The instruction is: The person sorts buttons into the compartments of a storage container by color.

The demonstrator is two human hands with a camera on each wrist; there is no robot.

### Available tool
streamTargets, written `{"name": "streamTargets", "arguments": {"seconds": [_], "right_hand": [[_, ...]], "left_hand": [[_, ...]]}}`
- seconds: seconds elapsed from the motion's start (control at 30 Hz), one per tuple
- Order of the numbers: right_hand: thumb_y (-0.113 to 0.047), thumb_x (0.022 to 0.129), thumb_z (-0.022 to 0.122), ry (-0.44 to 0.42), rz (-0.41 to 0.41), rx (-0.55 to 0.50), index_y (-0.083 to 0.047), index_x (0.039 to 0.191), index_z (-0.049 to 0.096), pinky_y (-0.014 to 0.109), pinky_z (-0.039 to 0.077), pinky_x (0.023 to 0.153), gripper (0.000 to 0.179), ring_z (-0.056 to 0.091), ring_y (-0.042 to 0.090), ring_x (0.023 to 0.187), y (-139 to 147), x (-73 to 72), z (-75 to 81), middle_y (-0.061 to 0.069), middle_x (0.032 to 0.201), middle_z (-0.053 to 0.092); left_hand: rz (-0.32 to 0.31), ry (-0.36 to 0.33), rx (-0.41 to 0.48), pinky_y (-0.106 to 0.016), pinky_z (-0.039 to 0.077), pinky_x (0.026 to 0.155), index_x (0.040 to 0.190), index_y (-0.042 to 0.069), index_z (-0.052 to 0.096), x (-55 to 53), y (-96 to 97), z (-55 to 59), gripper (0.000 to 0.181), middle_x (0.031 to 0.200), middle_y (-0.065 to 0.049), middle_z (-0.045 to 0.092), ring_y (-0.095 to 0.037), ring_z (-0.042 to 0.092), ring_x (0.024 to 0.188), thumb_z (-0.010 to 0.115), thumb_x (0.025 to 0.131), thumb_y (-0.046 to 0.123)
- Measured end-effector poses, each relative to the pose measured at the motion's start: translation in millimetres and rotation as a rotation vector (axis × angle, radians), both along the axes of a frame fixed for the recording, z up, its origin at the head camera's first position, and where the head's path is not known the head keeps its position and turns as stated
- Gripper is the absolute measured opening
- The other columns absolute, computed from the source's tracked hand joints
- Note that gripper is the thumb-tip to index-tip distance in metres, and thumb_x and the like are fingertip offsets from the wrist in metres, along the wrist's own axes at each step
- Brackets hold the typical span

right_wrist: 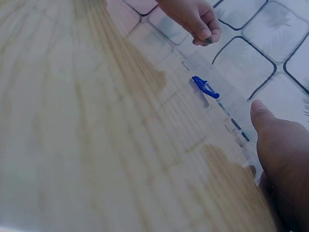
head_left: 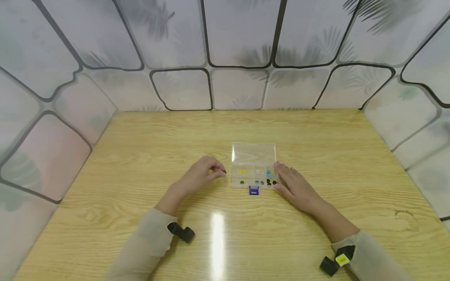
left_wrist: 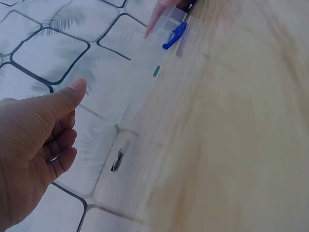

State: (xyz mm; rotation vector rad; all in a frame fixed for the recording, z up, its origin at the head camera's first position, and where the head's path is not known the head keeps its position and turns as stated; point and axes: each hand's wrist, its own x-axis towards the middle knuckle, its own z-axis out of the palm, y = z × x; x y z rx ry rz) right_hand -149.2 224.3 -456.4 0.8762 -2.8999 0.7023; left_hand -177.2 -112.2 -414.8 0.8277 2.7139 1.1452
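The left hand [head_left: 201, 173] pinched a small dark piece [head_left: 225, 171] just left of the clear box [head_left: 236, 186] on the table [head_left: 140, 156]. The right hand [head_left: 299, 191], fingers extended, touched the box's right edge, partly covering it. Yellow pieces [head_left: 244, 171] and black pieces [head_left: 268, 182] occupied compartments; the lid [head_left: 254, 152] was open; a blue latch [head_left: 254, 190] projected frontward; patterned walls [head_left: 237, 89] bordered the table.

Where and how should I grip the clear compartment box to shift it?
The clear compartment box looks best gripped by its short end walls, from left and right: its lid lies open along the far side and its blue latch juts from the near one, leaving the ends freer. The right hand touches the right end.
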Motion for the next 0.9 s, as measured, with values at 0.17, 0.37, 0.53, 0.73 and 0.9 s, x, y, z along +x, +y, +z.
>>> {"name": "streamTargets", "arguments": {"seconds": [0.17,0.37,0.53,0.73,0.9], "right_hand": [[-0.032,0.101,0.045,-0.005,-0.003,-0.005,-0.004,0.150,0.017,0.050,0.015,0.113,0.063,0.024,0.037,0.139,0.0,0.3,-0.3,0.017,0.154,0.023],[-0.031,0.100,0.045,-0.010,-0.004,-0.001,-0.003,0.150,0.018,0.051,0.015,0.113,0.063,0.023,0.037,0.140,-0.3,0.3,-0.3,0.017,0.154,0.022],[-0.031,0.101,0.045,-0.037,-0.006,0.010,-0.003,0.150,0.017,0.050,0.013,0.114,0.063,0.021,0.035,0.141,-0.1,0.2,1.1,0.016,0.155,0.020],[-0.031,0.100,0.045,-0.038,-0.005,0.011,-0.002,0.150,0.017,0.050,0.013,0.114,0.064,0.022,0.035,0.141,-0.4,0.2,1.9,0.016,0.154,0.021],[-0.030,0.100,0.046,-0.034,-0.004,0.010,-0.002,0.149,0.018,0.051,0.014,0.113,0.063,0.022,0.036,0.140,-0.3,0.8,2.7,0.017,0.154,0.021]], "left_hand": [[-0.047,0.056,-0.023,-0.028,0.042,0.075,0.093,0.012,0.067,-2.1,14.0,0.6,0.011,0.085,0.004,0.058,-0.012,0.047,0.084,0.066,0.089,0.023],[-0.081,0.113,-0.051,-0.026,0.042,0.074,0.093,0.013,0.068,-3.1,27.1,2.7,0.013,0.085,0.006,0.061,-0.010,0.048,0.083,0.066,0.088,0.025],[-0.095,0.115,-0.070,-0.027,0.041,0.075,0.094,0.012,0.067,-3.2,33.1,1.9,0.013,0.087,0.005,0.061,-0.015,0.050,0.083,0.067,0.088,0.024],[-0.105,0.142,-0.089,-0.025,0.041,0.073,0.094,0.013,0.067,-3.0,36.9,-3.4,0.012,0.085,0.005,0.058,-0.011,0.046,0.083,0.067,0.087,0.023],[-0.101,0.181,-0.064,-0.025,0.042,0.072,0.097,0.010,0.067,-2.6,37.9,-4.8,0.017,0.082,0.005,0.055,-0.012,0.046,0.083,0.067,0.087,0.023]]}}
